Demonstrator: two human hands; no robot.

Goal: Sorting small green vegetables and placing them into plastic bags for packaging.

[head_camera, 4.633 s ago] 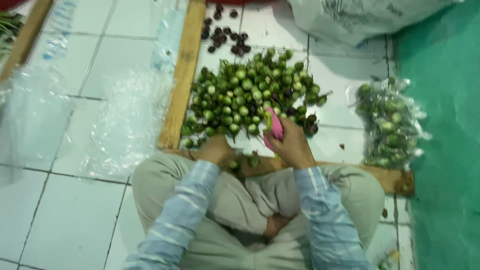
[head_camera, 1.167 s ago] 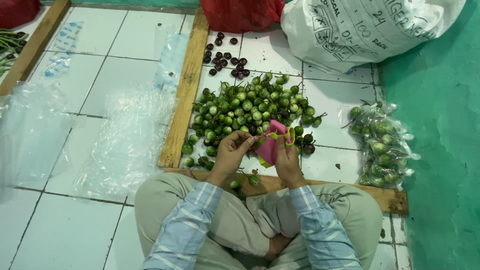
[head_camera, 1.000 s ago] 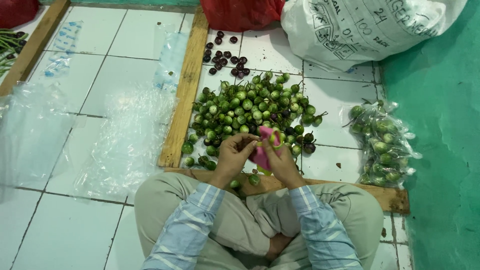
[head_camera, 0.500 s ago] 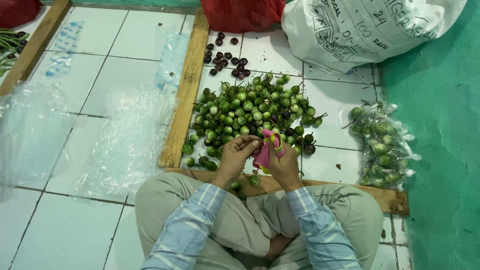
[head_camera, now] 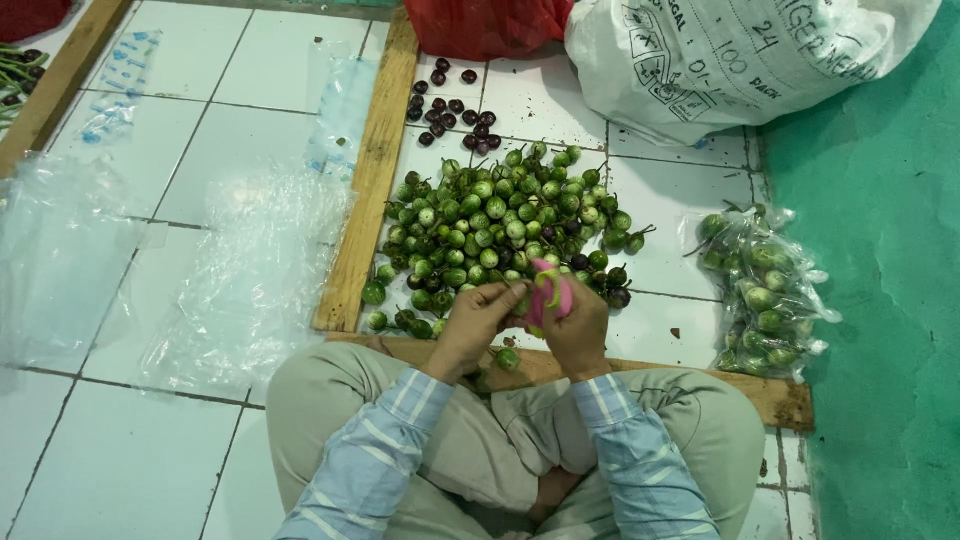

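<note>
Both hands meet over a pink tool at the frame's centre.
The right hand point(head_camera: 580, 330) grips the pink tool point(head_camera: 551, 297); the left hand point(head_camera: 478, 322) pinches a small green eggplant point(head_camera: 522, 301) against it, below the eggplant pile point(head_camera: 500, 225); filled bag point(head_camera: 765, 295) at right.

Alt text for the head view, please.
A seated person's left hand and right hand hold a pink tool over a pile of small green eggplants on white floor tiles; a filled clear bag lies to the right.

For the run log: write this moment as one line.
left hand: on green fruit | right hand: holds pink tool | fruit pile ahead
</note>
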